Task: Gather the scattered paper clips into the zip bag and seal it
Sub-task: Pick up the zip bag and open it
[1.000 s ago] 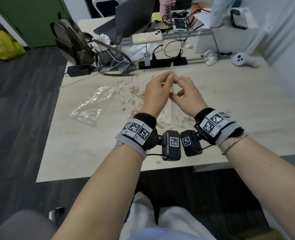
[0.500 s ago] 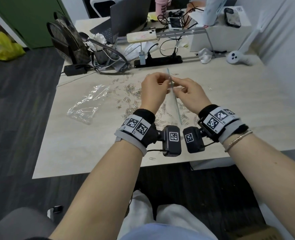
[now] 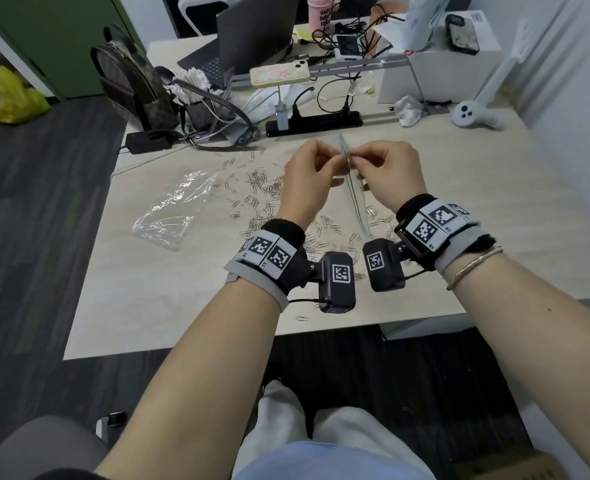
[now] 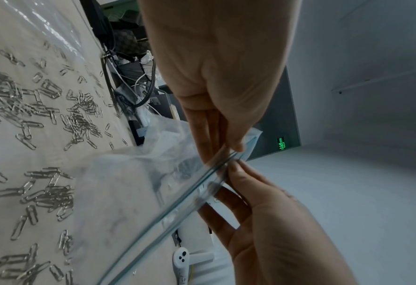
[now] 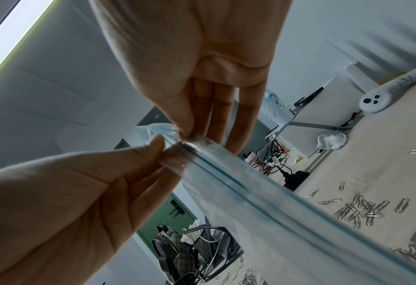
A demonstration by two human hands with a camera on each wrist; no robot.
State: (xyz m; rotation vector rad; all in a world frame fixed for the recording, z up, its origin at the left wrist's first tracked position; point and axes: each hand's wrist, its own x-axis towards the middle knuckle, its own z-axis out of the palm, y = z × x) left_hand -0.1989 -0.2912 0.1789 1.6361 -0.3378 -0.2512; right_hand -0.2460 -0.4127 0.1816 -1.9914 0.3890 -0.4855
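A clear zip bag (image 3: 355, 202) with a blue-green zip strip (image 4: 189, 192) hangs edge-on above the table, between my two hands. My left hand (image 3: 335, 157) pinches one side of its top edge near the far corner; my right hand (image 3: 355, 159) pinches the other side, right against it. The left wrist view shows my left hand (image 4: 228, 152) holding the strip between thumb and fingers. In the right wrist view my right hand (image 5: 184, 137) pinches the same corner. Silver paper clips (image 3: 258, 188) lie scattered on the table under and left of the hands, also as paper clips (image 4: 50, 192) and paper clips (image 5: 362, 210).
A crumpled clear plastic wrapper (image 3: 172, 209) lies left of the clips. Behind the hands are a black power strip (image 3: 314, 123), cables, a backpack (image 3: 130, 84) and a laptop (image 3: 252, 36). A white controller (image 3: 473, 116) sits far right. One clip (image 3: 302, 318) lies near the table's front edge.
Both hands have kept their pinch on the bag's top edge. Their fingers have curled in tighter around it, and the bag now leans a little.
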